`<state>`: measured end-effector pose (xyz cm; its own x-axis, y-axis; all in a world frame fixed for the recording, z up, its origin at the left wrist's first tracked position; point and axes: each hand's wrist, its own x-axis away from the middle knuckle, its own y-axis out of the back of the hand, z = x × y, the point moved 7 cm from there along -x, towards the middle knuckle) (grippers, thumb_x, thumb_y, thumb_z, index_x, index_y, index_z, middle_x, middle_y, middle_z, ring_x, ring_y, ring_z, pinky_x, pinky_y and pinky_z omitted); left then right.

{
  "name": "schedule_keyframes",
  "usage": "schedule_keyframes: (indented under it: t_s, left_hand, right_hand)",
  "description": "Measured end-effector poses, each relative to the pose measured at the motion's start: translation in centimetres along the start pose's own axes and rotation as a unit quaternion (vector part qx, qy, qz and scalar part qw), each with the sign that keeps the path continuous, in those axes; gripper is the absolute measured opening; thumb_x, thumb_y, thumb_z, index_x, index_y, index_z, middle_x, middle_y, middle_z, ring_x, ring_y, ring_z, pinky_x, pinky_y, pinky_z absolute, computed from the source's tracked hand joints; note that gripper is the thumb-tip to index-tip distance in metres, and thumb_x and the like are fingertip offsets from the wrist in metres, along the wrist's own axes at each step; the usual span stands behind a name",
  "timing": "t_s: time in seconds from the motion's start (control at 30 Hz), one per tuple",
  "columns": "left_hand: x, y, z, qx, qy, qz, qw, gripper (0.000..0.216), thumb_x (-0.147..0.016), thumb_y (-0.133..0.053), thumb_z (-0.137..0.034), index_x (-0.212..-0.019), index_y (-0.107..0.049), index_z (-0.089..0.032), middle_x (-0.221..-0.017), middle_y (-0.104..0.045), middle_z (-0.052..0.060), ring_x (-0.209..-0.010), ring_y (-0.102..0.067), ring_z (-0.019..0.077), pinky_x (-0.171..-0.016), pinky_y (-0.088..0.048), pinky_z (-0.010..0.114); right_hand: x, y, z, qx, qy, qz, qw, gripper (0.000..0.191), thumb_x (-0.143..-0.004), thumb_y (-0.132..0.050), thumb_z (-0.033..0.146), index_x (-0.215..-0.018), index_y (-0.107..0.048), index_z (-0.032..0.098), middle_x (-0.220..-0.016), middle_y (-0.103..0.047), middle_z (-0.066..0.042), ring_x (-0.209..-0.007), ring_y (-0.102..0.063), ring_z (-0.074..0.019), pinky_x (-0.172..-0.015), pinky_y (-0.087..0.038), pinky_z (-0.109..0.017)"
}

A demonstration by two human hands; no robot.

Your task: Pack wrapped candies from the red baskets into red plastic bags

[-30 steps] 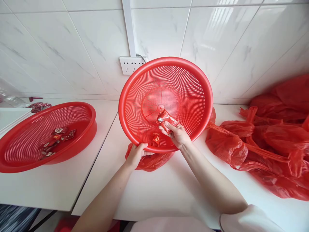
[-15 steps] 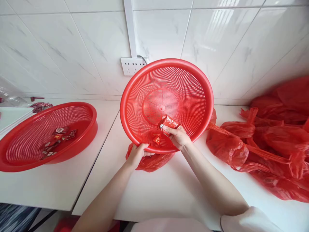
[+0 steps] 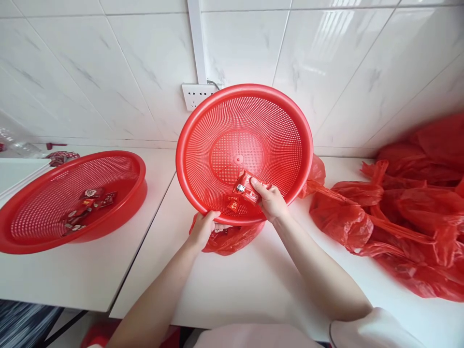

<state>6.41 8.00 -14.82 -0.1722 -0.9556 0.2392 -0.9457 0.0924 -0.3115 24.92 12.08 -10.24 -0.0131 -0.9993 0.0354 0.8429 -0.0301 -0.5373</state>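
Observation:
A round red perforated basket (image 3: 250, 121) is tilted up toward me at the middle of the white table. My left hand (image 3: 202, 229) grips its lower rim. My right hand (image 3: 270, 200) reaches inside it and is closed on a red wrapped packet (image 3: 245, 187). A smaller red packet (image 3: 232, 205) lies loose near the basket's lower edge. Under the basket sits a crumpled red plastic bag (image 3: 228, 239).
A second red basket (image 3: 47, 237) with several small packets (image 3: 87, 205) rests flat on the left table. A heap of red plastic bags (image 3: 402, 217) covers the right side. A wall socket (image 3: 194, 95) sits behind the tilted basket. A gap separates the two tables.
The tilted basket has shifted slightly left and up. My right hand has drawn the red packet lower and closed tighter on it. My left hand stays on the rim.

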Motion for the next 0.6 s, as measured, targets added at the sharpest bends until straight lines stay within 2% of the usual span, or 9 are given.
schedule_keyframes:
  t_s: [0.13, 0.23, 0.3, 0.33, 0.4, 0.47, 0.53, 0.6]
  left_hand:
    - [0.0, -0.3, -0.7, 0.024, -0.021, 0.001, 0.999, 0.028, -0.079, -0.061, -0.025, -0.103, -0.066, -0.013, -0.100, -0.073, 0.009, -0.085, -0.071, 0.0251, -0.075, -0.060, 0.039]
    - [0.0, -0.4, -0.9, 0.025, -0.020, 0.007, 0.999, 0.026, -0.080, -0.061, -0.024, -0.101, -0.067, -0.011, -0.103, -0.072, 0.011, -0.092, -0.070, 0.0272, -0.078, -0.060, 0.042]
    - [-0.1, -0.3, -0.9, 0.028, -0.021, 0.008, 0.999, 0.025, -0.080, -0.060, -0.024, -0.100, -0.067, -0.011, -0.105, -0.072, 0.012, -0.097, -0.069, 0.0283, -0.079, -0.061, 0.042]
    - [-0.1, -0.3, -0.9, 0.028, -0.022, 0.007, 0.999, 0.025, -0.080, -0.060, -0.024, -0.100, -0.067, -0.011, -0.106, -0.071, 0.012, -0.099, -0.069, 0.0286, -0.079, -0.061, 0.042]
    - [-0.1, -0.2, -0.9, 0.028, -0.022, 0.002, 0.999, 0.026, -0.080, -0.060, -0.024, -0.101, -0.067, -0.011, -0.107, -0.071, 0.011, -0.100, -0.068, 0.0288, -0.079, -0.061, 0.042]
    - [0.0, -0.2, -0.9, 0.030, -0.018, 0.000, 0.999, 0.027, -0.080, -0.060, -0.023, -0.104, -0.066, -0.012, -0.109, -0.071, 0.011, -0.100, -0.068, 0.0286, -0.080, -0.061, 0.043]
    - [0.1, -0.4, -1.0, 0.036, -0.012, 0.001, 0.999, 0.029, -0.080, -0.061, -0.023, -0.106, -0.065, -0.012, -0.112, -0.070, 0.011, -0.099, -0.068, 0.0281, -0.081, -0.060, 0.043]
    - [0.2, -0.5, -1.1, 0.042, -0.008, -0.001, 0.999, 0.029, -0.080, -0.060, -0.022, -0.106, -0.065, -0.012, -0.114, -0.069, 0.012, -0.099, -0.068, 0.0279, -0.081, -0.060, 0.043]
  right_hand:
    - [-0.2, 0.7, -0.1, 0.003, 0.006, -0.039, 0.999, 0.029, -0.069, -0.081, 0.041, -0.076, -0.072, 0.014, -0.076, -0.075, -0.005, -0.068, -0.070, -0.0184, -0.064, -0.059, -0.028]
    - [-0.3, 0.7, -0.5, -0.033, -0.056, -0.042, 0.997, 0.036, -0.072, -0.077, 0.047, -0.088, -0.071, 0.015, -0.085, -0.076, -0.007, -0.070, -0.072, -0.0199, -0.055, -0.059, -0.026]
    - [-0.3, 0.6, -0.5, -0.015, -0.086, -0.021, 0.996, 0.042, -0.077, -0.070, 0.053, -0.098, -0.069, 0.016, -0.093, -0.075, -0.008, -0.073, -0.073, -0.0204, -0.051, -0.059, -0.025]
    - [-0.2, 0.5, -0.3, 0.014, -0.078, -0.006, 0.997, 0.042, -0.079, -0.068, 0.053, -0.103, -0.067, 0.018, -0.096, -0.074, -0.007, -0.075, -0.073, -0.0204, -0.052, -0.059, -0.026]
    - [-0.1, 0.0, 0.6, 0.120, -0.011, 0.035, 0.992, 0.041, -0.081, -0.067, 0.050, -0.111, -0.064, 0.023, -0.101, -0.073, -0.006, -0.083, -0.072, -0.0207, -0.062, -0.061, -0.030]
    - [0.5, -1.0, 1.6, 0.277, 0.104, 0.077, 0.952, 0.034, -0.085, -0.065, 0.045, -0.113, -0.065, 0.025, -0.111, -0.069, -0.006, -0.099, -0.068, -0.0221, -0.079, -0.059, -0.035]
    - [1.6, -2.4, 2.0, 0.438, 0.209, 0.112, 0.867, 0.027, -0.091, -0.057, 0.041, -0.109, -0.068, 0.025, -0.124, -0.063, -0.008, -0.115, -0.060, -0.0235, -0.094, -0.053, -0.039]
    - [2.6, -3.7, 1.7, 0.560, 0.259, 0.155, 0.772, 0.030, -0.092, -0.054, 0.044, -0.109, -0.069, 0.025, -0.133, -0.057, -0.009, -0.121, -0.055, -0.0262, -0.096, -0.050, -0.042]
